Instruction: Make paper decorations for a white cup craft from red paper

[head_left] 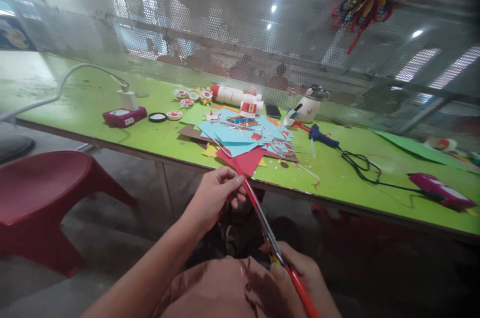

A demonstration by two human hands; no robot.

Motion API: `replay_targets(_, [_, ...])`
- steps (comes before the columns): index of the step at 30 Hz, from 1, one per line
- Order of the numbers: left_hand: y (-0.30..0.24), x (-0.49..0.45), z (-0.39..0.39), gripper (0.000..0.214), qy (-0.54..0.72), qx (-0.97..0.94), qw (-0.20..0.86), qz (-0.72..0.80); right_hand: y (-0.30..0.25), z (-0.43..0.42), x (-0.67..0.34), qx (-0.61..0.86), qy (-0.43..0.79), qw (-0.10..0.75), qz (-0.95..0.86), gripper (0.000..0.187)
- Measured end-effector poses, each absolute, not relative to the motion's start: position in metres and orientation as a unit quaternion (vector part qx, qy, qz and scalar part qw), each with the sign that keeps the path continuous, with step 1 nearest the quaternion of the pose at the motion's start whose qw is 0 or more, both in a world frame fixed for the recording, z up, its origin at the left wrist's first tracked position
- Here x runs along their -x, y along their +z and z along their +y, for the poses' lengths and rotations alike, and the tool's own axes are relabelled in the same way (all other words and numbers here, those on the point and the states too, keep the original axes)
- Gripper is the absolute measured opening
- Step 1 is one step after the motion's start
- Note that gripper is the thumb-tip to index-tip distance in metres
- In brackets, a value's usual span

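Note:
My left hand (pixel 219 193) is closed in a pinch on a narrow red paper strip (pixel 240 170) just in front of the table edge. In my right hand (pixel 300 270), low in front of my body, I hold a pair of scissors (pixel 267 228) with red handles. The long metal blades point up and away, lying along the strip, so I cannot tell whether they are apart. Something small and yellow shows by my right fingers. Behind my left hand, red paper (pixel 251 160) lies at the table's edge, with light blue sheets (pixel 228 133) stacked beyond it.
On the green table (pixel 161 140) lie a blue glue gun (pixel 322 136) with a black cord, two purple power sockets (pixel 125 116) (pixel 442 192), a phone (pixel 273 111), and paper scraps. A white kettle-like jug (pixel 310 107) stands at the back. A red stool (pixel 48 188) is at left.

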State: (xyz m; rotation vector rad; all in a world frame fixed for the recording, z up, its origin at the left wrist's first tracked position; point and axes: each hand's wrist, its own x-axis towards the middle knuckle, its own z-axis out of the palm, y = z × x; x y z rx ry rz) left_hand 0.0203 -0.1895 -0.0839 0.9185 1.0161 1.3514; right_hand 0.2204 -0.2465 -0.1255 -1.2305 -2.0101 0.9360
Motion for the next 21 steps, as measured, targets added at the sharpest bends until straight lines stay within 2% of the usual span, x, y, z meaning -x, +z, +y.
replay_targets(21, [-0.084,-0.019,-0.192,0.019,0.549,-0.419,0.593,0.413,-0.119,-0.252,-0.217,0.484,0.376,0.306,-0.729,0.048])
